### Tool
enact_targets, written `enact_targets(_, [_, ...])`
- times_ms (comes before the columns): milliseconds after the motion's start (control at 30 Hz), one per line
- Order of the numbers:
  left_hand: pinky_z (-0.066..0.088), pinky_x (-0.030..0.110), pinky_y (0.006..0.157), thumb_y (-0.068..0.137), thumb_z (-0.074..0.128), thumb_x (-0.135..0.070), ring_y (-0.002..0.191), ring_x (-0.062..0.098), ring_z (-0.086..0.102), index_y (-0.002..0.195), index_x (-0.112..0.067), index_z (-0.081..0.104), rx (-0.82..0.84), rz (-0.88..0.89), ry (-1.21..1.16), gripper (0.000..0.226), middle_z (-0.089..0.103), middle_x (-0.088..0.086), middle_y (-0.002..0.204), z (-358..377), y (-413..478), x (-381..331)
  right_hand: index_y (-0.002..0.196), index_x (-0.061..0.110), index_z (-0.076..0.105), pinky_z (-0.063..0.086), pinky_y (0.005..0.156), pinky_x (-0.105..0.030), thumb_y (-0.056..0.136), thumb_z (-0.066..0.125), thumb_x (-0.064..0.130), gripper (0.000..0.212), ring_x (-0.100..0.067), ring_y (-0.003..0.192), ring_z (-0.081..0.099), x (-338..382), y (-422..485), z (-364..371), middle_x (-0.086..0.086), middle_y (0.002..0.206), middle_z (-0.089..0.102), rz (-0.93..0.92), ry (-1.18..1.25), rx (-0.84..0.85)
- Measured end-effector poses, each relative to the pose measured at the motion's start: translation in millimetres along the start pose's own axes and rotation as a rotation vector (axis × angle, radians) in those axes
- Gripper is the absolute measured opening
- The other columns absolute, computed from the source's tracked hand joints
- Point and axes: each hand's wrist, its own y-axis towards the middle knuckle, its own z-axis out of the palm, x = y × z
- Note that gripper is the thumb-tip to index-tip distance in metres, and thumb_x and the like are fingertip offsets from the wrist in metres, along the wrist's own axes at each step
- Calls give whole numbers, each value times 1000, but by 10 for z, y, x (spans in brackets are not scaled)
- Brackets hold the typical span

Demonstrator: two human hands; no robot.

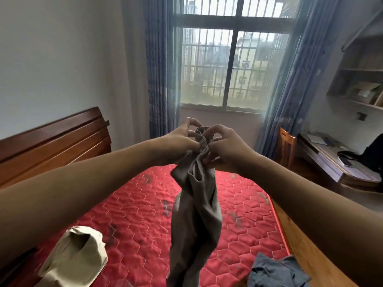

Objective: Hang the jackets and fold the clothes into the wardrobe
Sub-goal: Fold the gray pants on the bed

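While left hand [180, 139] and right hand [226, 146] pinch grey garment [196, 214] at bunched top, I judge it limp, light; better gripped at corners.

Leaving bare mattress [145, 204] open from 8 to 9 o'clock and 3 to 4 o'clock of the hanging grey garment [194, 214]. Crowding 7 o'clock with a beige garment [76, 257], 5 o'clock with blue clothes [275, 270]. Walling off 10 o'clock with the headboard [56, 139].
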Motion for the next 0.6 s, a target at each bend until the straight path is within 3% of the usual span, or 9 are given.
enact_targets(100, [59,45,76,84,61,17,84,26,67,131,-24,37,5,9,16,67,49,11,126,-10,-42,35,116,8,56,62,63,-53,87,59,-11,35,-31,61,67,-22,5,-6,-25,84,67,-19,-63,-20])
enact_targets(167, [60,38,68,83,61,17,82,24,67,130,-23,35,7,24,23,67,48,10,126,-12,-60,57,117,10,55,63,61,-51,85,66,-9,39,-34,65,69,-33,8,9,-27,91,68,-4,-96,-4])
enact_targets(267, [56,30,63,85,59,15,82,21,65,132,-22,32,-1,47,18,66,47,8,126,6,-59,95,121,9,51,63,60,-49,85,63,-14,44,-39,65,70,-26,42,35,-29,85,68,69,20,7])
enact_targets(333, [59,32,74,87,63,11,90,22,65,135,-22,29,10,77,-1,67,45,7,128,18,-52,127,124,7,49,62,56,-42,88,54,-15,42,-35,61,70,-12,69,54,-28,81,67,117,149,-6])
enact_targets(400, [59,42,91,82,73,8,106,28,67,137,-26,28,53,122,37,79,42,6,133,10,-47,179,127,5,49,62,55,-39,89,45,-15,42,-31,58,69,-23,98,58,-24,77,68,133,246,-5])
enact_targets(433, [59,47,92,79,77,9,111,32,67,137,-29,29,74,145,87,85,40,6,136,0,-49,210,127,4,49,63,57,-39,90,42,-15,43,-31,60,70,-36,106,51,-25,78,69,135,275,0])
enact_targets(533, [63,51,77,74,71,15,109,34,67,132,-35,35,109,179,204,85,37,9,139,-40,-57,317,125,5,54,62,75,-48,91,40,-12,40,-31,73,72,-77,153,-30,-26,93,69,116,216,-23])
enact_targets(600, [61,38,65,76,64,17,107,34,67,127,-39,37,115,161,196,80,35,8,143,-56,-52,378,118,9,61,61,81,-49,91,49,-9,34,-30,84,70,-116,184,-139,-18,108,69,16,-88,-15])
